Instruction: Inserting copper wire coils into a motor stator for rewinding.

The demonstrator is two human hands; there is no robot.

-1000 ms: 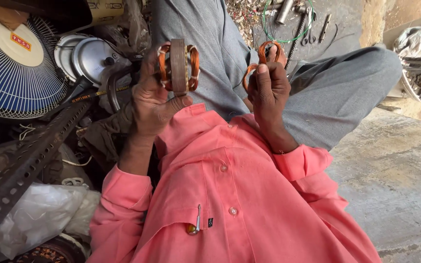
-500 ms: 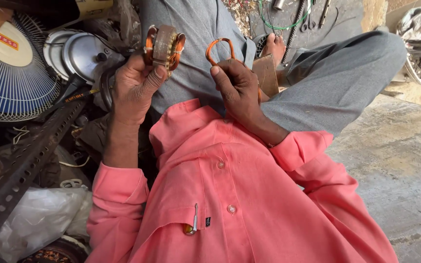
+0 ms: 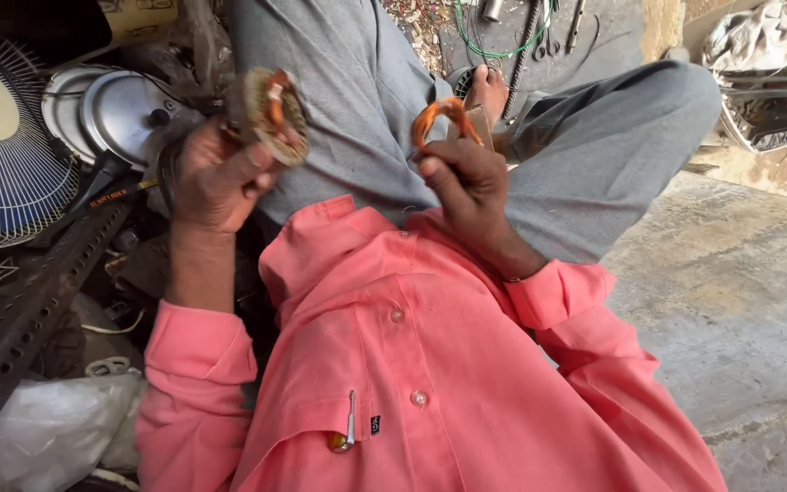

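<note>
Nearest the camera is a pink shirt (image 3: 430, 383), smooth cotton with small buttons, a pen (image 3: 351, 421) clipped at its pocket. Both sleeves end at the wrists, and the forearms rise in front of the chest, which brings the work up close to the eyes.

The left hand (image 3: 216, 178) grips a stator (image 3: 270, 117), a round, stacked-metal core with dull grey edges and a band of orange copper winding across it. The fingers curl around its rim and the thumb presses against its side, so the piece is turned with one face towards the right hand, likely to show the slots. The right hand (image 3: 466, 178) holds a coil (image 3: 439, 118), a loop of orange enamelled wire bent into an arch. Thumb and forefinger pinch its lower end while the other fingers fold into the palm; the loop stands upright, apart from the stator, above the lap.

Beyond the hands lie grey trousers (image 3: 366, 109), legs crossed, with a bare foot (image 3: 489, 91) tucked between the knees. To the left sit a metal lid (image 3: 116, 114), shiny and domed, a blue fan guard (image 3: 6, 164) of thin wire ribs, and a perforated steel angle bar (image 3: 29, 319). Farthest, on the rough concrete floor (image 3: 740, 301), are green wire (image 3: 503, 41) and some hand tools, too small to tell apart.
</note>
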